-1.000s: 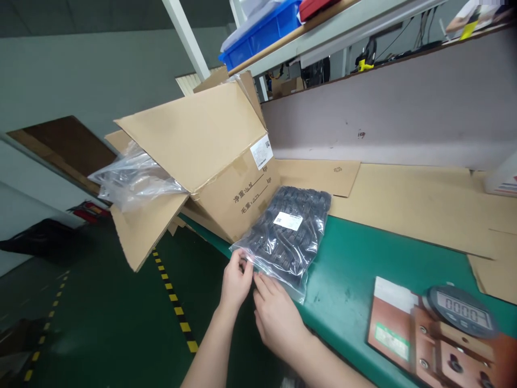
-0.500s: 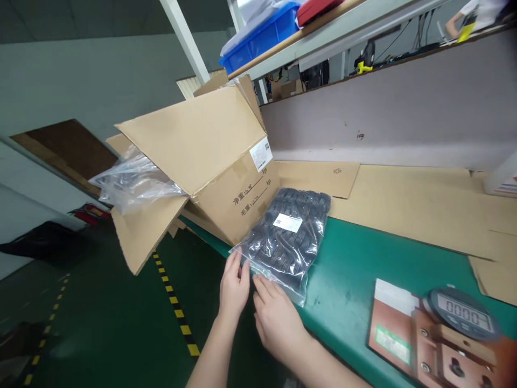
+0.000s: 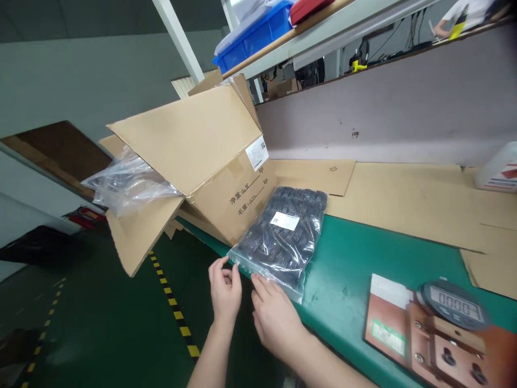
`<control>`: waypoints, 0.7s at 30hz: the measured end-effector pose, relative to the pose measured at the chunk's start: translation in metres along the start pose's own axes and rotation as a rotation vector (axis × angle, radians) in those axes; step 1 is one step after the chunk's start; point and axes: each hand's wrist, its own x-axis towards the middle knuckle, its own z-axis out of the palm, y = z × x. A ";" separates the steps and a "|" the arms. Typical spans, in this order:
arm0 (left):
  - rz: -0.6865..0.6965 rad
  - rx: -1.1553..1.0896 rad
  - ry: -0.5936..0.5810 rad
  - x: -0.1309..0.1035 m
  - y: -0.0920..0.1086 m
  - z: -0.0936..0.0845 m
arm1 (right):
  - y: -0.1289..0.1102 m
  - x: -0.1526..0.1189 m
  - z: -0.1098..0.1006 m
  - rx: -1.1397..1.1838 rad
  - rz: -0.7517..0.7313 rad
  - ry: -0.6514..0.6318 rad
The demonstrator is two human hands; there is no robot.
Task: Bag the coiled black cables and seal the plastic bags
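A clear zip bag (image 3: 278,237) packed with black ribbed parts lies flat at the green table's edge, a white label (image 3: 285,221) on its top. My left hand (image 3: 225,291) is just off the bag's near left corner, its fingers loosely bent and thumb apart, with nothing visible in them. My right hand (image 3: 277,315) has its fingers pressed together on the bag's near edge, around the seal strip; what its thumb does underneath is hidden.
An open carton (image 3: 230,194) with a plastic liner (image 3: 129,183) stands behind the bag. To the right sits a digital gauge (image 3: 454,303) on a copper-coloured fixture (image 3: 440,345). Cardboard sheets (image 3: 404,205) and a white jug (image 3: 498,170) line the back. Another person's arm (image 3: 444,27) shows beyond the partition.
My left hand has come away from the bag's corner, leftward, and its fingers have bent. My right hand stays at the bag's near edge. The view has shifted slightly.
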 end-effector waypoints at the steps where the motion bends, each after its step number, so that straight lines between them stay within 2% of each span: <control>1: -0.001 0.003 0.016 0.004 0.001 -0.002 | 0.000 0.001 -0.001 0.005 0.006 -0.002; 5: -0.008 -0.023 -0.061 0.027 -0.003 -0.006 | -0.006 0.000 -0.007 0.017 0.043 -0.006; 8: -0.092 -0.080 -0.089 0.041 -0.014 -0.003 | -0.014 -0.014 -0.015 0.056 0.107 0.022; 12: -0.274 -0.164 -0.130 0.050 -0.029 0.004 | -0.017 -0.048 -0.032 0.229 0.189 0.204; 14: -0.335 -0.194 -0.188 0.052 -0.033 0.005 | -0.011 -0.063 -0.044 0.310 0.340 0.254; 18: -0.402 -0.239 -0.295 0.057 -0.028 0.002 | 0.008 -0.070 -0.066 0.298 0.688 0.156; 21: -0.445 -0.269 -0.350 0.059 -0.021 -0.001 | 0.018 -0.062 -0.074 0.566 0.853 0.119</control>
